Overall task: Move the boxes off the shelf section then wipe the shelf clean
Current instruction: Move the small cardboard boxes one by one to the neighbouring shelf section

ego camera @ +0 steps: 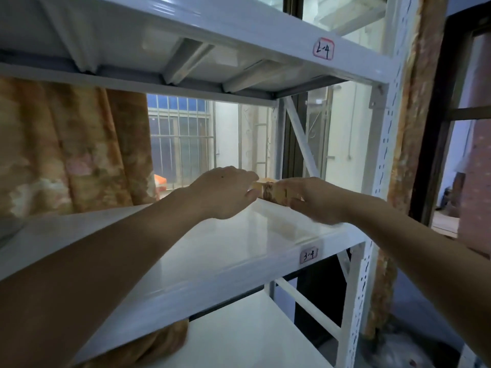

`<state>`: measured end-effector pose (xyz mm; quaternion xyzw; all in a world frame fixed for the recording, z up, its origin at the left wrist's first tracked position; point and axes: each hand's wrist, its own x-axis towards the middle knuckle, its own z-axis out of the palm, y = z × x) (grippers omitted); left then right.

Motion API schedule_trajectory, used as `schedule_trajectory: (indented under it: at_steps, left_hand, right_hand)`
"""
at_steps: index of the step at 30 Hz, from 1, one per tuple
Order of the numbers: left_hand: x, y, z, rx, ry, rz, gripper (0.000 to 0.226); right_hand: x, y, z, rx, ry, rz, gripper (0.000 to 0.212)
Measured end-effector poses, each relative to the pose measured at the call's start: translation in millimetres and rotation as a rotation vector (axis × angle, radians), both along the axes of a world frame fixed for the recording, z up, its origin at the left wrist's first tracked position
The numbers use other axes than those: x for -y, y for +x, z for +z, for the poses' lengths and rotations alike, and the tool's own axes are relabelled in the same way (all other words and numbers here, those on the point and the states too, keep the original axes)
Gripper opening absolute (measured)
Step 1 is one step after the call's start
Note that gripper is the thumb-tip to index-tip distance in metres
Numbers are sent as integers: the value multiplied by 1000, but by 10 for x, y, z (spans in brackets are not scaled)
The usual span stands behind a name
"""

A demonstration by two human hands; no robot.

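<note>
Box (271,191) sits between both hands' fingers (295,201).

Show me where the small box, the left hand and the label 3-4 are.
small box (269,192): head view, printed front face.
left hand (225,191): head view, back of hand.
label 3-4 (309,255): head view, sticker centre.

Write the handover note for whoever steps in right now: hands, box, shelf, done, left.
Left hand: curled on the left end of the small tan cardboard box.
Right hand: gripping its right end; blurred.
Box: at the back right of the white metal shelf with the "3-4" label.
Done: no other box shows on this shelf.
Left: take this box off, then wipe the shelf; no cloth in view.
</note>
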<state>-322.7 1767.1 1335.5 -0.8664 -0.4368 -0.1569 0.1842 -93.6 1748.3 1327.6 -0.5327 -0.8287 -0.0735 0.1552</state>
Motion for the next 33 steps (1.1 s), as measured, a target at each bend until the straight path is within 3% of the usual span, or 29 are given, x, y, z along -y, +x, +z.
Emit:
schedule_trajectory:
  at_steps: [12, 17, 20, 24, 30, 33]
  left_hand:
    - [-1711, 790, 7, -64, -96, 124, 45]
    - [-2098, 987, -154, 21, -243, 144, 68]
    - [-2240, 1085, -235, 117, -366, 157, 64]
    - [-2365, 1083, -325, 133, -419, 138, 35]
    - [-2168, 1025, -216, 106, -374, 249, 47]
    - [-1987, 911, -183, -19, -303, 293, 52]
  right_hand:
    - [-1460, 784, 28, 8, -106, -119, 53]
    - [-1941, 727, -152, 113, -115, -137, 63]
    - [-2110, 683, -247, 138, -114, -127, 62]
    - [-2173, 677, -322, 157, -72, -133, 64]
    - [-2190, 686, -316, 126, -211, -115, 77]
    - [-2104, 689, -279, 31, -329, -147, 76]
